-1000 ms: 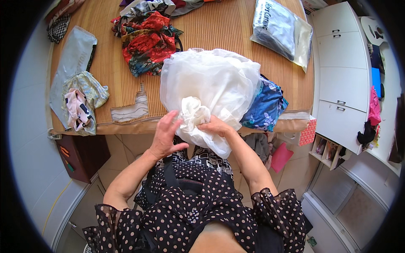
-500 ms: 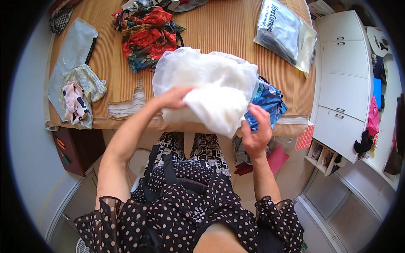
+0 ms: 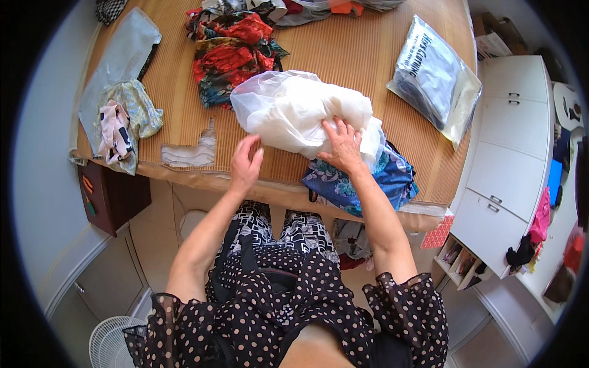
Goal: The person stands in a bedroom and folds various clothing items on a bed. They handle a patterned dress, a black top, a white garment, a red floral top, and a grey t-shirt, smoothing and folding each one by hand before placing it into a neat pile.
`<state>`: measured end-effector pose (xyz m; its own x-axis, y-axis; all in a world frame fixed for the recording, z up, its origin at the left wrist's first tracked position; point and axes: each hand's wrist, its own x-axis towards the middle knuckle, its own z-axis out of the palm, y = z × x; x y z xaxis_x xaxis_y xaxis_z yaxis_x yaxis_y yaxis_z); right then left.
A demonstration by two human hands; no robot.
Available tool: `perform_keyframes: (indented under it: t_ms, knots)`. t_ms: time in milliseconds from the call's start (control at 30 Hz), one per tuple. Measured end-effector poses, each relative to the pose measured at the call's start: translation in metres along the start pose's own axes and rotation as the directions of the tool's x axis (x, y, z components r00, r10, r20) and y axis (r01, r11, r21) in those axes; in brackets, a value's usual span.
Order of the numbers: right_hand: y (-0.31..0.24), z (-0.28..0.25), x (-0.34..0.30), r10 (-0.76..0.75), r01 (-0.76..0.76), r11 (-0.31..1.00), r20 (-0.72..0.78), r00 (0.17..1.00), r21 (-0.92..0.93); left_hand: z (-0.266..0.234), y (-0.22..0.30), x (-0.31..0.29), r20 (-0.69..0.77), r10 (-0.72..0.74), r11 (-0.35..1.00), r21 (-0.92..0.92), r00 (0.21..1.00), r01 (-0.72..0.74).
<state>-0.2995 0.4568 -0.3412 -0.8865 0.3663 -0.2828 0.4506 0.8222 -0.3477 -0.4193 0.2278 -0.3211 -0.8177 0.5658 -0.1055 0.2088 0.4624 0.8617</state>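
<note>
1. Far left, a pink cloth (image 3: 115,130) lies on a pale patterned cloth (image 3: 146,110), well apart from my work; I'd leave it be.
2. A torn patch (image 3: 190,153) breaks the ribbed cover of the tabletop (image 3: 346,52). Its ragged edge could snag sheer fabric, I judge, so I'd lift rather than drag near it.
3. My left hand (image 3: 246,162) is empty, fingers loosely parted, just beside the near left edge of the white fabric; I can't tell whether my fingertips brush it. It would serve best as a side stop, tucking rather than pinching.
4. The white fabric (image 3: 294,113) sits bunched on the tabletop in front of me, sheer and puffed at its left end. It likely traps air, so slow, even pressure should flatten it better than quick pats.
5. My right hand (image 3: 343,144) lies palm down on it, fingers spread, pressing without gripping. A flat palm should crease it least.
6. The blue floral cloth (image 3: 337,187) lies at its near right side; I'd take care not to gather both together.
</note>
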Motion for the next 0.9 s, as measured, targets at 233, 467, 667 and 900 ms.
perform_keyframes:
  t_ms: [233,467,667,900]
  knots:
    - [-0.002,-0.003,0.026,-0.007,0.027,0.986,0.121,0.993,-0.164,0.045,-0.05,-0.06,0.283,-0.566,0.694,-0.344,0.774,0.633]
    - [-0.039,-0.01,0.033,-0.082,0.046,0.98,0.181,0.98,0.192,0.071,-0.026,-0.013,0.46,-0.571,0.277,-0.672,0.68,0.687]
    - [-0.094,0.01,-0.01,-0.26,-0.084,0.677,0.344,0.903,0.732,0.053,-0.033,0.0,0.592,-0.426,0.052,-0.739,0.685,0.671]
    - [-0.027,0.018,-0.054,0.343,-0.141,0.421,-0.013,0.939,0.896,0.014,-0.009,-0.027,0.613,-0.375,0.006,-0.748,0.695,0.664]
